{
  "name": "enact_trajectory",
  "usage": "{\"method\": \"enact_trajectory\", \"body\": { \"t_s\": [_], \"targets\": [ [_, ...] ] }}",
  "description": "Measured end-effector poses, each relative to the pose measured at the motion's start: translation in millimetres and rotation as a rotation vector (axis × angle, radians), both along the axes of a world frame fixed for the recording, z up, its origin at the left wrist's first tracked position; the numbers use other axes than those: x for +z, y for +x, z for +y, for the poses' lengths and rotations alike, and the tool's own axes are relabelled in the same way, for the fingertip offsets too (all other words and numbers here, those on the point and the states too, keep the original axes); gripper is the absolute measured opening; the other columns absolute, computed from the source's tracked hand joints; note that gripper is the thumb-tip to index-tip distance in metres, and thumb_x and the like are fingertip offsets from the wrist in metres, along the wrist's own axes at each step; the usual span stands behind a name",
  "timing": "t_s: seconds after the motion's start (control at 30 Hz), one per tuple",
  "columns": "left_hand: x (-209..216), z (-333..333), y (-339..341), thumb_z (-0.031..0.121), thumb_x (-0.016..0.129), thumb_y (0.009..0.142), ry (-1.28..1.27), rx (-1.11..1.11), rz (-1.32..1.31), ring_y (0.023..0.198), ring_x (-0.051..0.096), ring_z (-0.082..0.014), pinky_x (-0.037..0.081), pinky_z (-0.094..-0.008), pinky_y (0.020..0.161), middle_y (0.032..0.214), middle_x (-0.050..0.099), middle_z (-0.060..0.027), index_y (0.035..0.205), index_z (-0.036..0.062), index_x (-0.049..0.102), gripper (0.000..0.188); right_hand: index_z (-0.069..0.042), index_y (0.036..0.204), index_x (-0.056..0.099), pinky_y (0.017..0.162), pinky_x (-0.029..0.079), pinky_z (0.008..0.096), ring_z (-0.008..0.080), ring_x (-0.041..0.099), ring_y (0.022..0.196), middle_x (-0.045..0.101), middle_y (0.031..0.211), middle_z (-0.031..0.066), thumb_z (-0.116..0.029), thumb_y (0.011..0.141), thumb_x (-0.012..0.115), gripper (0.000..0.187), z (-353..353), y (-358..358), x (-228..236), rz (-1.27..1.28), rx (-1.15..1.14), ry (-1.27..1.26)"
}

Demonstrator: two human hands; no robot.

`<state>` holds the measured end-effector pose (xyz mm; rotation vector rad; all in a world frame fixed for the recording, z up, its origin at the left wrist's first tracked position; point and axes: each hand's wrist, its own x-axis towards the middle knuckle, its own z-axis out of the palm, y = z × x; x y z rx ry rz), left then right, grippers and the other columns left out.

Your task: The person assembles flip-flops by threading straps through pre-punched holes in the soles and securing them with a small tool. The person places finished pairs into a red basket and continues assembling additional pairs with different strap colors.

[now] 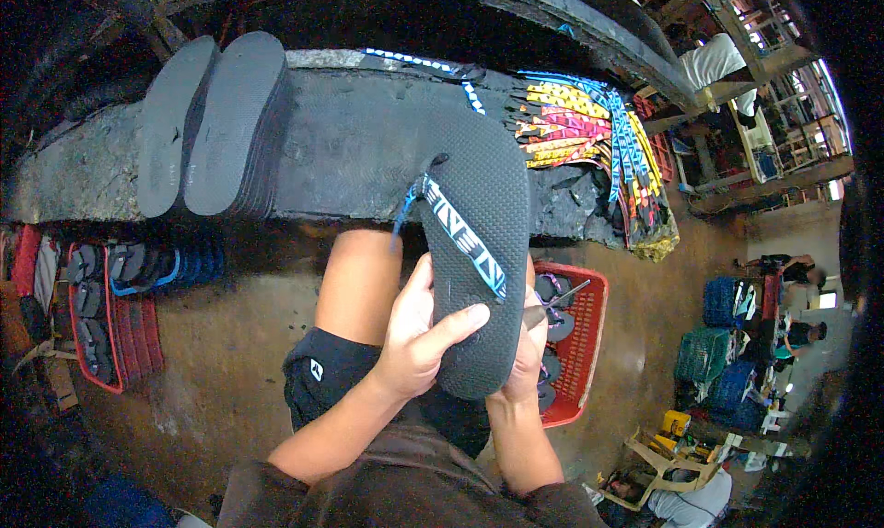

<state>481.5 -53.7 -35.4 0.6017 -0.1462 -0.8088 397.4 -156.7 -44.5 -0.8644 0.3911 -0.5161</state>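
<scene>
My left hand (419, 335) grips a dark grey flip-flop (474, 344) by its left edge, thumb pressed on the textured top face. The flip-flop is held upright in front of me. A blue, white and black patterned strap (465, 238) crosses it slantwise; a loose blue end hangs off the left edge beside the strap. Behind the right edge is my right hand (524, 367), its fingers mostly hidden by the sole. A thin metal tool (564, 295) sticks out from that hand, pointing up and right; its grip is partly hidden.
Stacked dark soles (235, 132) stand on the dark workbench (341, 141) at left. Colourful straps (575, 127) lie heaped at its right end. A red basket (589, 353) with flip-flops stands beside my leg; another red basket (118, 381) is at left. Other people work at far right.
</scene>
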Motion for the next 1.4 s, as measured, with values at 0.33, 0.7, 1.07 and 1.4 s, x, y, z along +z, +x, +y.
{"method": "enact_trajectory", "body": {
  "t_s": [0.33,0.7,1.07,1.4],
  "targets": [
    [14.2,3.5,4.4,0.02,0.064,0.094,-0.099,-0.148,0.144,0.088,0.075,-0.0263,0.067,-0.0342,0.06,0.143,0.056,-0.0221,0.158,-0.0013,0.026,0.076,0.004,0.126,0.06,0.078,0.055,0.0255,0.0137,0.068,0.096,0.066,0.118,0.0109,-0.01,0.098,0.074,0.034,-3.2,-3.6,-6.8,0.045,0.003,-0.344],
    [-2.3,6.8,8.3,0.002,0.071,0.094,-0.015,-0.01,-0.167,0.126,0.059,-0.0199,0.046,-0.0376,0.111,0.134,0.059,-0.0121,0.15,-0.0014,0.034,0.067,0.003,0.114,0.066,0.053,0.039,0.0201,0.0038,0.051,0.058,0.071,0.092,0.0041,-0.015,0.104,0.064,0.021,3.3,-0.9,19.3,0.112,-0.092,-0.211],
    [13.3,36.9,22.8,-0.002,0.07,0.094,0.268,-0.019,-0.292,0.118,0.062,-0.0177,0.05,-0.0345,0.104,0.129,0.061,-0.0122,0.146,-0.0025,0.037,0.062,0.0,0.102,0.058,0.074,0.052,0.0376,0.0284,0.059,0.081,0.057,0.091,0.0116,-0.003,0.08,0.077,0.03,-41.9,15.3,5.1,0.107,0.164,-1.566],
    [18.6,22.1,14.7,0.004,0.064,0.095,0.591,0.223,-1.032,0.107,0.067,-0.0552,0.055,-0.0531,0.089,0.123,0.058,-0.0383,0.148,-0.0137,0.029,0.065,0.001,0.109,0.065,0.061,0.043,0.0199,0.0056,0.056,0.07,0.063,0.095,0.0033,0.0,0.098,0.067,0.01,-18.7,8.5,29.5,0.424,-0.077,-1.004]
  ]
}}
